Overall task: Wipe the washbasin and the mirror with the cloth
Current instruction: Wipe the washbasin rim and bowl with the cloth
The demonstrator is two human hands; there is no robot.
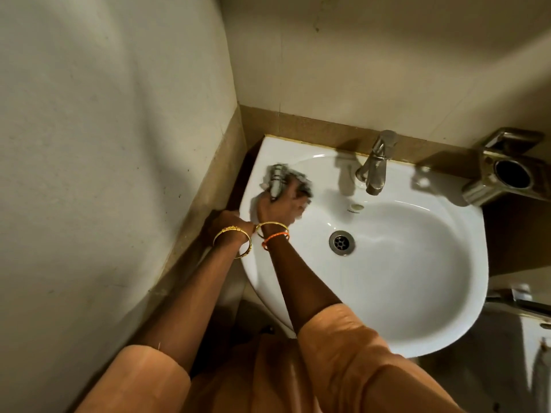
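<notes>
A white washbasin (pixel 417 293) hangs on the back wall, with its drain (pixel 341 242) near the bowl's middle. My right hand (pixel 283 205) presses a crumpled grey checked cloth (pixel 283 180) onto the basin's back left rim; the cloth is blurred. My left hand (pixel 228 222) rests on the basin's left edge beside the side wall, its fingers mostly hidden behind the rim. No mirror is in view.
A steel tap (pixel 374 168) stands at the back middle of the basin. A metal holder (pixel 504 171) with a round opening is fixed at the right. The left wall runs close along the basin. A brown tile band backs the basin.
</notes>
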